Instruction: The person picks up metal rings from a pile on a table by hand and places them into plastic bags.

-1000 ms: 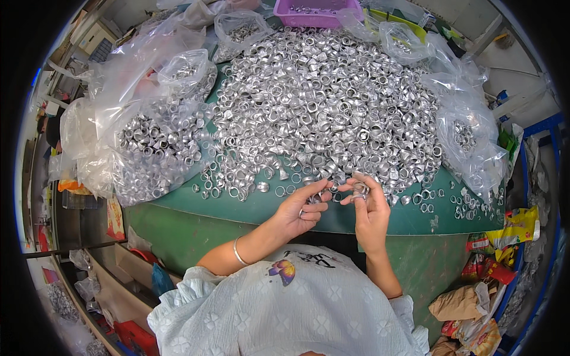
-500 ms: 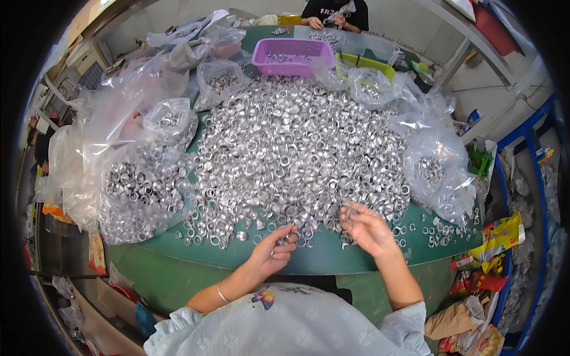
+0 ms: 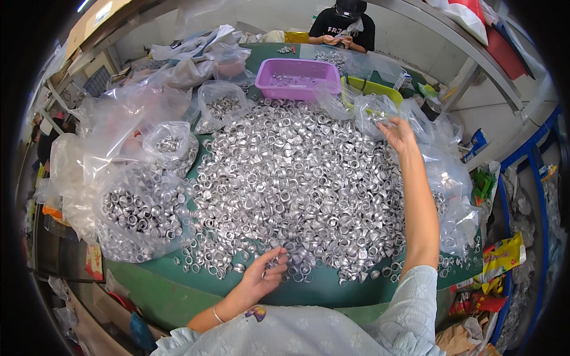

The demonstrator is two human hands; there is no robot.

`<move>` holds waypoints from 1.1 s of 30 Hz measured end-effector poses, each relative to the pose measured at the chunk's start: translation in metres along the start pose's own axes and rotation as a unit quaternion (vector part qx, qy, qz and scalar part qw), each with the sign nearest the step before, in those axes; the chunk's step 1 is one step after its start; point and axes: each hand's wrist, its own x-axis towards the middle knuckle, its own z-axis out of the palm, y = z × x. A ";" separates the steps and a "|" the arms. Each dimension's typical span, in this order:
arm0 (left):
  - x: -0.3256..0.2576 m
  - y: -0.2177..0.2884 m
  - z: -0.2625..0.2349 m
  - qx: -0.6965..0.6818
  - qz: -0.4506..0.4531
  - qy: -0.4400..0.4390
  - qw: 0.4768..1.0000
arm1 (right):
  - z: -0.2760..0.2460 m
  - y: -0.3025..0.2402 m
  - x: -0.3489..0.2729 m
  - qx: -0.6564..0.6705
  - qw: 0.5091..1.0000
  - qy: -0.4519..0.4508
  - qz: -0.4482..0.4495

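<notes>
The left hand [image 3: 261, 276] has stayed at the near edge of the green bench [image 3: 309, 292], its grip pinched on a small silver ring [image 3: 274, 261] at the rim of the big ring pile [image 3: 297, 184]. The right hand [image 3: 396, 133], half a second ago down beside it, has stretched far across the heap toward a clear plastic bag [image 3: 371, 113]; whether its grip holds anything I cannot tell. So the pairing work has paused for a reach. Left of the pile sit bags of rings [image 3: 139, 216]. Farther back stand a purple tub [image 3: 297, 77] and another person [image 3: 344, 29].
</notes>
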 end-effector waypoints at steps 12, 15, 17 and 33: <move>0.008 0.009 -0.007 0.004 -0.002 -0.005 1.000 | -0.022 0.004 0.030 -0.428 0.878 0.092 -0.196; 0.005 0.010 -0.003 -0.001 0.009 0.008 1.000 | 0.000 0.011 0.028 -0.728 0.602 0.163 -0.286; 0.005 0.011 -0.002 -0.011 0.014 0.013 1.000 | 0.011 0.015 0.028 -0.783 0.524 0.153 -0.298; 0.011 0.014 0.004 -0.018 0.023 0.021 0.999 | 0.062 0.013 0.059 -0.667 0.633 0.095 -0.381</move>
